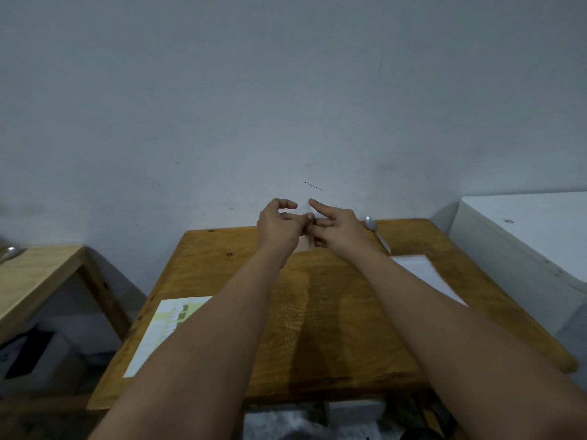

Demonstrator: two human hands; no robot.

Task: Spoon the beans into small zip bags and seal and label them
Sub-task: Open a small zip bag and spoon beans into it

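Observation:
My left hand (279, 228) and my right hand (336, 230) meet above the far end of the wooden table (317, 312). Their fingertips pinch the top of a small clear zip bag (305, 244), which hangs down between them and is faint against the wood. The right index finger sticks out straight. A metal spoon (376, 231) lies on the table just right of my right hand. A sheet of labels (165, 331), white and pale green, lies at the table's left edge, partly under my left forearm. No beans are in view.
A white sheet (422, 274) lies on the right side of the table, half covered by my right forearm. A white appliance (524, 246) stands close on the right. A lighter side table (35, 274) stands on the left. A bare wall rises right behind the table.

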